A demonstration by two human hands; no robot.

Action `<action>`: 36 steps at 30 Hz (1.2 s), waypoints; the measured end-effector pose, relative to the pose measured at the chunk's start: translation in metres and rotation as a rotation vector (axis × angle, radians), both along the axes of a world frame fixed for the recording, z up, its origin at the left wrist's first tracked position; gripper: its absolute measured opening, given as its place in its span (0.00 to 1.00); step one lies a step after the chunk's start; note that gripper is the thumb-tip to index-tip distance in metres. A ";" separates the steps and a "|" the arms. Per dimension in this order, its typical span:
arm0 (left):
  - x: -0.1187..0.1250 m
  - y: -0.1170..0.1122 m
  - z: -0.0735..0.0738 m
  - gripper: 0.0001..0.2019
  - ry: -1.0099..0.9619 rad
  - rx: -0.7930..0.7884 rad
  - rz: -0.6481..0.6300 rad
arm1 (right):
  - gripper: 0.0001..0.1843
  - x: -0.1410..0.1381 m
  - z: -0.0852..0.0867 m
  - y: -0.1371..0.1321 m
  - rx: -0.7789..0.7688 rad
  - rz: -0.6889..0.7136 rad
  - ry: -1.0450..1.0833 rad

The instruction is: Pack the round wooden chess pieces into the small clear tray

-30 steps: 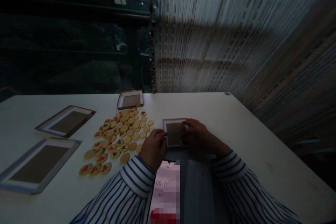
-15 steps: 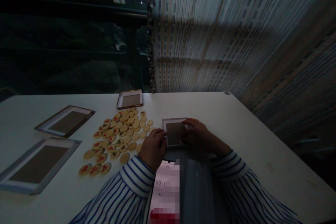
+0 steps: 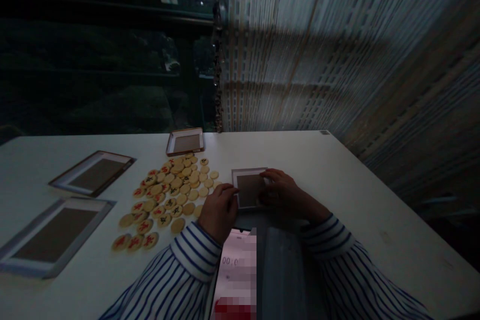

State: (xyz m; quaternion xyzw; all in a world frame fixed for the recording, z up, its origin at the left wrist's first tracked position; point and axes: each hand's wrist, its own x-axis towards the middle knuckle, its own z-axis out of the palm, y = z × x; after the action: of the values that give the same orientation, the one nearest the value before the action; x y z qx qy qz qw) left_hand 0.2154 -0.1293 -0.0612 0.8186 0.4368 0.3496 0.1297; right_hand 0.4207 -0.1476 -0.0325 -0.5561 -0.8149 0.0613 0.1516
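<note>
A small square box tray (image 3: 248,187) with a white rim and brown inside lies on the white table (image 3: 337,180) in front of me. My left hand (image 3: 217,210) grips its left edge with curled fingers. My right hand (image 3: 283,192) holds its right edge, fingers bent over the rim. To the left of the tray lie several round wooden game pieces (image 3: 172,192) with red or black characters, spread flat on the table.
Another small tray (image 3: 186,141) sits at the far side of the pieces. Two larger flat box halves (image 3: 93,172) (image 3: 52,235) lie at the left. A phone screen (image 3: 234,270) glows near my chest. A bead curtain (image 3: 318,45) hangs behind the table.
</note>
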 end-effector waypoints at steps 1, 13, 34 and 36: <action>0.000 0.000 0.000 0.11 0.006 0.007 0.003 | 0.07 0.000 0.001 0.000 0.003 -0.002 -0.001; 0.007 -0.016 0.020 0.11 0.244 0.173 -0.162 | 0.08 0.019 0.009 -0.014 0.146 -0.037 0.012; 0.013 -0.020 0.014 0.13 0.279 0.094 -0.264 | 0.07 0.018 0.007 -0.018 0.044 -0.029 -0.017; 0.013 -0.021 0.014 0.13 0.267 0.105 -0.267 | 0.07 0.017 0.007 -0.018 0.047 -0.032 -0.009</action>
State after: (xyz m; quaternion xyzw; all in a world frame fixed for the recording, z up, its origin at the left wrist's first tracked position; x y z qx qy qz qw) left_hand 0.2285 -0.1498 -0.0469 0.9141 0.3187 0.2400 0.0728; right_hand 0.4382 -0.1661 -0.0258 -0.5655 -0.8078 0.0370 0.1621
